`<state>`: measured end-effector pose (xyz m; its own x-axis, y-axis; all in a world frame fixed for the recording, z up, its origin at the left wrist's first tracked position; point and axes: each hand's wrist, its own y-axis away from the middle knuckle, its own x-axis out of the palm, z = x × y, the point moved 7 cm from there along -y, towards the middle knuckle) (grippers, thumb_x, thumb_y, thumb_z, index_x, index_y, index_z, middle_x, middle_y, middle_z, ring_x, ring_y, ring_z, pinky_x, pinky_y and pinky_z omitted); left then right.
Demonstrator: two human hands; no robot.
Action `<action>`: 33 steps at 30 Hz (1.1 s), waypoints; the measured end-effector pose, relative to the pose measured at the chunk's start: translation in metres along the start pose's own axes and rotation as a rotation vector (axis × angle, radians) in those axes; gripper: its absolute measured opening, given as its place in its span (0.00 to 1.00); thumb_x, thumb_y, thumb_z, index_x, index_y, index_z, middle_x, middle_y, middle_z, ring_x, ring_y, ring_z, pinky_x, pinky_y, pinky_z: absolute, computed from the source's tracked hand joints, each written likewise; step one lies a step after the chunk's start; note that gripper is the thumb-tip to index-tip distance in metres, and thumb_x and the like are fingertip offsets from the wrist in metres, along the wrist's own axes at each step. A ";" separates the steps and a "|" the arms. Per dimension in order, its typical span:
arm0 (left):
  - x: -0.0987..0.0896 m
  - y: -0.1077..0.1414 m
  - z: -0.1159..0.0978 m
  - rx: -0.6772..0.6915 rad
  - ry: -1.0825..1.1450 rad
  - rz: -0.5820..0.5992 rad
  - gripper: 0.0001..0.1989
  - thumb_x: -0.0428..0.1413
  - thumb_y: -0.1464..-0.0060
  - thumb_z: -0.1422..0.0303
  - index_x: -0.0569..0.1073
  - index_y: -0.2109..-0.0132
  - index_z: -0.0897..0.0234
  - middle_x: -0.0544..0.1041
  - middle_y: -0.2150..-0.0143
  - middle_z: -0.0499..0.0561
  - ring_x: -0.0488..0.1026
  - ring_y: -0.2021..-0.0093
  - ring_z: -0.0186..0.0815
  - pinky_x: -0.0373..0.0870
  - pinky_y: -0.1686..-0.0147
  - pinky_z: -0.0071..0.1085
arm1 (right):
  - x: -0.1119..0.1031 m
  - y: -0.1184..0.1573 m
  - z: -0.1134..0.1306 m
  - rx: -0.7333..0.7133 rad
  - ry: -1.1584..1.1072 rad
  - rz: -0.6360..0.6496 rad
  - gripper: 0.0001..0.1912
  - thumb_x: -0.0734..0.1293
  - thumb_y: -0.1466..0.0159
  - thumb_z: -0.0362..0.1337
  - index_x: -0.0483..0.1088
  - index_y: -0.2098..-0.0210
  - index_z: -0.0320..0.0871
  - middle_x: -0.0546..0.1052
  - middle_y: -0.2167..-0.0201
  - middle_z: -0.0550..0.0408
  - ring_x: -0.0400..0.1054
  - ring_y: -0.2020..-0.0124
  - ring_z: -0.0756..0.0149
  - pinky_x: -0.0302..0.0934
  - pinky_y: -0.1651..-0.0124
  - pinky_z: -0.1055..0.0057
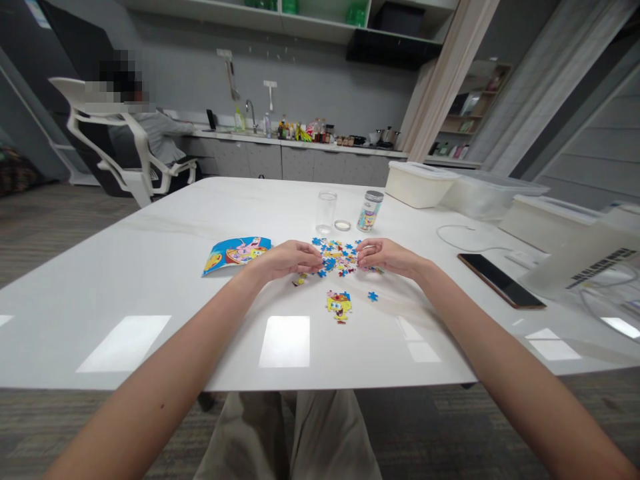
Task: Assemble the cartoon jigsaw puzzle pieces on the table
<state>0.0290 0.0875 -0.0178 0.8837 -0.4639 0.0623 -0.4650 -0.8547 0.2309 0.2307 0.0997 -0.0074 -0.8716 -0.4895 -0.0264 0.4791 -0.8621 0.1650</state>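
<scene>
A pile of small colourful puzzle pieces (340, 253) lies on the white table. My left hand (296, 259) rests at the pile's left side, fingers curled together at its edge; what they hold, if anything, is too small to tell. At the right side, my right hand (381, 256) has its fingers bent against the pieces, and their grip is unclear. Nearer to me sits a joined yellow cartoon section (339, 305), with a loose blue piece (373, 296) to its right. A curved picture sheet (236, 255) lies left of my left hand.
Behind the pile stand a clear jar (327, 212), a ring-like lid (343, 225) and a printed canister (370, 211). At the right are a phone (500, 280), a cable and white boxes (420, 185). A person (150, 133) sits in a chair at the far left.
</scene>
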 end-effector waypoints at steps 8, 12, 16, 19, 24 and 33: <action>0.000 0.003 -0.003 -0.024 0.030 -0.057 0.11 0.68 0.62 0.73 0.75 0.69 0.68 0.79 0.70 0.52 0.76 0.66 0.32 0.71 0.60 0.29 | -0.004 -0.002 -0.004 0.006 -0.003 -0.010 0.16 0.76 0.50 0.34 0.72 0.64 0.40 0.80 0.65 0.48 0.74 0.64 0.66 0.68 0.59 0.69; -0.002 0.004 -0.002 -0.019 0.028 -0.063 0.16 0.68 0.66 0.78 0.73 0.67 0.67 0.78 0.70 0.50 0.76 0.67 0.32 0.71 0.59 0.32 | -0.004 -0.003 -0.006 0.034 -0.011 -0.026 0.14 0.74 0.48 0.32 0.72 0.62 0.40 0.80 0.66 0.50 0.73 0.66 0.68 0.68 0.61 0.71; -0.002 0.004 -0.001 -0.028 0.013 -0.054 0.19 0.68 0.69 0.80 0.72 0.66 0.68 0.78 0.70 0.49 0.76 0.68 0.33 0.71 0.59 0.33 | -0.005 -0.004 -0.005 -0.002 -0.052 -0.013 0.17 0.74 0.50 0.27 0.72 0.61 0.42 0.78 0.66 0.53 0.73 0.65 0.69 0.69 0.61 0.72; -0.001 0.004 -0.002 -0.016 0.011 -0.032 0.20 0.68 0.68 0.80 0.72 0.65 0.68 0.78 0.71 0.49 0.76 0.69 0.32 0.71 0.60 0.34 | -0.005 -0.004 -0.005 -0.007 -0.025 -0.024 0.16 0.74 0.52 0.25 0.72 0.64 0.41 0.76 0.69 0.56 0.72 0.68 0.70 0.69 0.61 0.72; -0.002 0.004 0.000 -0.035 0.020 -0.036 0.21 0.69 0.69 0.78 0.70 0.66 0.68 0.79 0.70 0.52 0.77 0.68 0.34 0.71 0.59 0.34 | -0.006 -0.003 -0.006 0.014 0.030 -0.021 0.13 0.75 0.53 0.27 0.73 0.69 0.40 0.76 0.71 0.56 0.72 0.70 0.71 0.67 0.64 0.74; -0.003 0.000 0.002 -0.015 -0.015 -0.024 0.15 0.69 0.63 0.69 0.75 0.67 0.66 0.78 0.69 0.50 0.74 0.69 0.29 0.71 0.64 0.29 | -0.015 -0.009 -0.013 0.051 -0.047 -0.089 0.06 0.73 0.48 0.27 0.78 0.68 0.37 0.80 0.67 0.49 0.73 0.65 0.69 0.68 0.57 0.75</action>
<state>0.0260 0.0880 -0.0200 0.8934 -0.4473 0.0418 -0.4430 -0.8619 0.2468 0.2409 0.1138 -0.0210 -0.9150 -0.4034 0.0029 0.3946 -0.8935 0.2143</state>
